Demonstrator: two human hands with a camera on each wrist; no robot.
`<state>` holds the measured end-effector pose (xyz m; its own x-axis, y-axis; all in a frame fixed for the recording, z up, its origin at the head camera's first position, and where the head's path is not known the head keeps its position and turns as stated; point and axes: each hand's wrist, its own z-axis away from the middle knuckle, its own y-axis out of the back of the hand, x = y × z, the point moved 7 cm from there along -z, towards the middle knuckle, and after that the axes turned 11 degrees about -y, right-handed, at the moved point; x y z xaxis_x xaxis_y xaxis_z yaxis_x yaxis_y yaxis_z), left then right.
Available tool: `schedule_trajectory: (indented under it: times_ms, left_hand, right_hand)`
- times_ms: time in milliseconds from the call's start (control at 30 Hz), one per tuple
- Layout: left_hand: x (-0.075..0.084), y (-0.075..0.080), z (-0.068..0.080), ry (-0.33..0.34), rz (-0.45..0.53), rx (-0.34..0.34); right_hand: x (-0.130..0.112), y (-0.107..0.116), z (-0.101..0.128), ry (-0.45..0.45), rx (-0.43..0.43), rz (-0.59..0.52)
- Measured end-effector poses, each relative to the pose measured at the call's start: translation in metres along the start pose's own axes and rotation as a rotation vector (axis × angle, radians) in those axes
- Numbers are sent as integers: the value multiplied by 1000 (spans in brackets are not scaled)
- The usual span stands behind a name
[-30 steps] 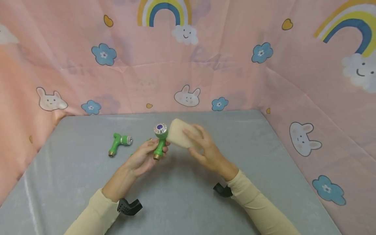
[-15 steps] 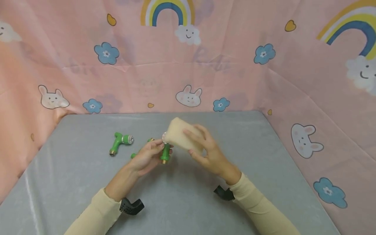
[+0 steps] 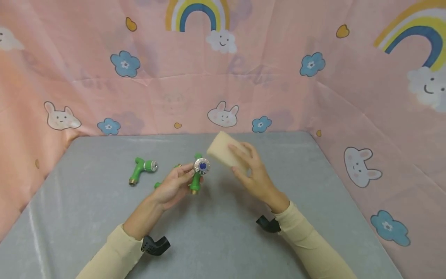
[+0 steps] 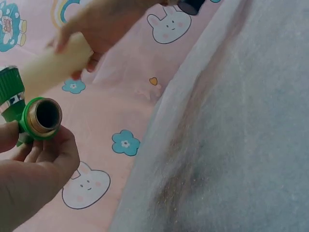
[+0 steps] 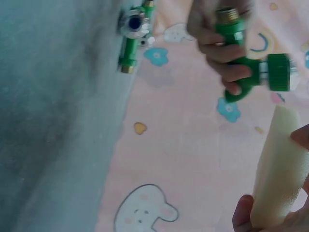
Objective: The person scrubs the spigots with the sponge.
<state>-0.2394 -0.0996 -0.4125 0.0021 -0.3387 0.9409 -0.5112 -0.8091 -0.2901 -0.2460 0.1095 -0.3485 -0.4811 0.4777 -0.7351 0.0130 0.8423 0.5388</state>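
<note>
Left hand (image 3: 174,185) raised mid-bench, clenched round green nozzle (image 3: 197,172); right hand (image 3: 253,176) just beside, apart, clasping sponge (image 3: 223,152); bare bench (image 3: 313,186) rightward

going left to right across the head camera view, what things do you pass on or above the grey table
Green nozzle lying on the table → left hand → green nozzle it holds → sponge → right hand gripping it.

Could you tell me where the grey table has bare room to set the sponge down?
The grey table is bare right of the right hand holding the cream sponge, and along the near edge. Left-centre is crowded: the left hand holds a green nozzle; another green nozzle lies beside it.
</note>
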Motion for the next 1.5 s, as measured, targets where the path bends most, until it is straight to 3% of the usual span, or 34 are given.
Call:
schedule_trajectory:
  times_ms: [333, 700, 933, 1033, 1133, 1300, 1500]
  left_hand:
    - [2, 7, -1, -11, -83, 88]
    - [5, 13, 0, -7, -172, 108]
    - [8, 14, 1, -3, -242, 165]
    - [9, 15, 1, -4, -288, 198]
    - [11, 16, 0, -8, -327, 228]
    - [15, 18, 1, -25, -375, 273]
    - [17, 19, 3, -19, -404, 326]
  right_hand:
    - [-33, -7, 14, 170, -39, 41]
    - [-6, -8, 4, -8, -36, 72]
    - [7, 1, -1, -71, -12, 64]
    - [2, 5, 1, -38, 10, 49]
    - [-11, 4, 5, 65, 18, 70]
    - [-31, -8, 13, 206, 18, 235]
    - [-17, -10, 9, 135, 35, 328]
